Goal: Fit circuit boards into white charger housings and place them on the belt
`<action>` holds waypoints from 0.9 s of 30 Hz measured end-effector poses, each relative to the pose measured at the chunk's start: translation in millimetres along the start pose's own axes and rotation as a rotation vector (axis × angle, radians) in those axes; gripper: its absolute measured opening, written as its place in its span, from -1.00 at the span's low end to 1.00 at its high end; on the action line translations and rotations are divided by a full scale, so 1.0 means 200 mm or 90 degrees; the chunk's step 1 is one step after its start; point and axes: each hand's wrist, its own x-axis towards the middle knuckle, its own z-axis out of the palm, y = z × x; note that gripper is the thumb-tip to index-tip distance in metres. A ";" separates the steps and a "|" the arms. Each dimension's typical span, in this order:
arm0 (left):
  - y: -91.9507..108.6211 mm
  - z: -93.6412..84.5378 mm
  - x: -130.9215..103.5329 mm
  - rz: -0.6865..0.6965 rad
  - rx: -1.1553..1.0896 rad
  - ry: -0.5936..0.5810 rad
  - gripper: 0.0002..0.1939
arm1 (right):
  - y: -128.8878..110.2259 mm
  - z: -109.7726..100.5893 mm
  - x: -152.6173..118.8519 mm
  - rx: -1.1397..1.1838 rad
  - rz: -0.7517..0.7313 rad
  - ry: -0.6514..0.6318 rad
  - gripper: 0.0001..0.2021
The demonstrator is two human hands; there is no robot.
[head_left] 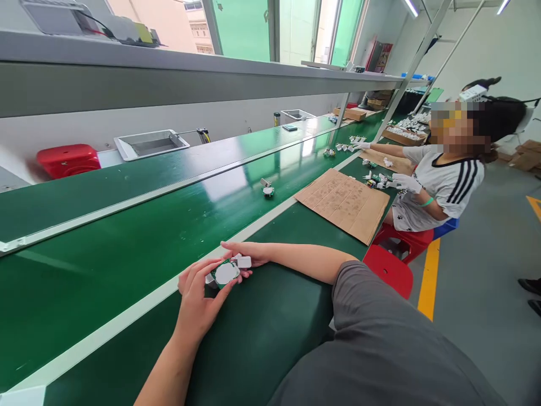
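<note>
A small round green circuit board with a white disc face (226,273) is held over the near edge of the green bench. A small white block (244,261) sits at its right side. My left hand (198,290) is closed around the board's left side, thumb along the lower edge and fingers over the top. My right hand (252,254) reaches in from the right, its fingers curled behind and under the board and block. Part of the right hand's grip is hidden by the board. Another similar round board assembly (268,192) lies alone on the green belt beyond.
A flat cardboard sheet (344,203) lies to the right. Past it a co-worker in white gloves (406,182) handles several small board assemblies (377,179). A grey shelf (190,84) crosses above the belt (127,242). A red stool (389,272) stands at the right.
</note>
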 end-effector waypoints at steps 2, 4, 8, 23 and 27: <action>0.01 -0.01 -0.01 -0.046 0.004 0.049 -0.50 | -0.01 -0.01 0.00 0.050 -0.014 0.005 -0.28; -0.01 -0.01 -0.04 -0.126 0.006 0.111 -0.45 | -0.01 -0.01 0.00 0.060 -0.057 0.045 -0.34; -0.10 -0.03 -0.07 -0.328 -0.014 0.228 -0.38 | 0.07 0.07 -0.03 -0.146 -0.223 0.144 -0.56; 0.00 -0.01 -0.05 -0.165 0.053 0.167 -0.43 | 0.13 0.20 -0.08 -0.598 -0.576 0.241 -0.50; 0.00 -0.01 -0.05 -0.146 0.068 0.156 -0.46 | 0.15 0.20 -0.07 -0.480 -0.549 0.248 -0.48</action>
